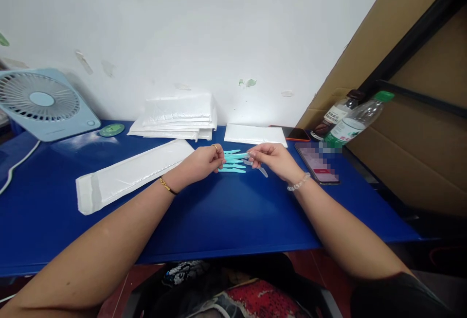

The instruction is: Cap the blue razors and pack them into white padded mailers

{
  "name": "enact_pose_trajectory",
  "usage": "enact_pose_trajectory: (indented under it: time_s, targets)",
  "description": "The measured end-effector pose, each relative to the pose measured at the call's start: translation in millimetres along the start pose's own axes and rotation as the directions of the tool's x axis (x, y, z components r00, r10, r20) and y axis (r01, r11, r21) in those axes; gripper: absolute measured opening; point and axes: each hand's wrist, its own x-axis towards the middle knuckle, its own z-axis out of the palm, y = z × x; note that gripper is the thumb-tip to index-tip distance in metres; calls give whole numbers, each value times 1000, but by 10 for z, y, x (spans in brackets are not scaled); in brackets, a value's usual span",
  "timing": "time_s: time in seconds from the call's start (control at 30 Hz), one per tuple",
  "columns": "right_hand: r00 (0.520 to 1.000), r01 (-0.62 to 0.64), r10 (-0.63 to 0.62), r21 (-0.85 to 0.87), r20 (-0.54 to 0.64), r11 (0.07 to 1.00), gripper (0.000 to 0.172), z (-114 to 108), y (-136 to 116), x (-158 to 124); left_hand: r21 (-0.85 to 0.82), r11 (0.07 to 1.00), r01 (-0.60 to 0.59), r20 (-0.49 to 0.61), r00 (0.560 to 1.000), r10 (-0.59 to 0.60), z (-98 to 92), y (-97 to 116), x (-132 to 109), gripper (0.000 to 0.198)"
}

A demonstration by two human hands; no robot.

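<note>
Several thin turquoise sticks [233, 167] lie side by side on the blue table [226, 216], between my hands. My left hand [208, 161] is closed, its thumb and fingers pinched at the left end of a turquoise stick. My right hand [272, 158] pinches the right end of a turquoise stick with a clear tip [243, 155], which is held just above the others. Beside and below my right fingers lies a small translucent piece [263, 170]. The fingers partly hide the ends of the sticks.
A white padded envelope [127, 174] lies left of my left hand. Behind are a stack of white envelopes [175, 118], another white envelope [255, 134] and an orange-edged phone [297, 134]. A second phone [319, 162] and two bottles [350, 126] are right; a blue fan [47, 104] is left.
</note>
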Motion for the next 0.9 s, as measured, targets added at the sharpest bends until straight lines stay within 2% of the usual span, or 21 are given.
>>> enact_pose_trajectory:
  time_s: [0.23, 0.3, 0.37, 0.47, 0.57, 0.7, 0.77, 0.83, 0.9]
  targets:
    - [995, -21, 30, -88, 99, 996, 34, 123, -67, -45, 57, 997, -42, 45, 998, 40, 39, 119, -53, 16]
    - [991, -14, 37, -180, 130, 984, 34, 95, -114, -66, 96, 994, -43, 55, 998, 38, 50, 143, -65, 18]
    - [994, 21, 15, -317, 110, 948, 34, 15, -170, -93, 145, 988, -48, 78, 996, 37, 55, 155, -71, 22]
    - [997, 75, -69, -557, 33, 827, 31, -157, -246, -146, 248, 966, -75, 108, 993, 50, 57, 139, -70, 27]
    - [997, 69, -15, -749, 78, 659, 22, -270, -274, -193, 403, 911, -90, 46, 996, 78, 58, 85, -56, 26]
    - [988, 85, 82, -905, 131, 417, 10, -212, -226, -206, 530, 844, -76, 4, 996, 88, 55, 12, -27, 21]
    - [987, 100, 84, -932, 137, 347, 3, -152, -197, -195, 528, 847, -60, 15, 998, 61, 52, -2, -17, 20]
    - [983, 131, 69, -921, 168, 366, 6, -118, -178, -181, 511, 858, -44, 21, 999, 38, 51, -2, -12, 21]
    - [974, 176, 46, -867, 223, 466, 10, -114, -165, -164, 493, 869, -35, 20, 999, 29, 53, 3, -12, 20]
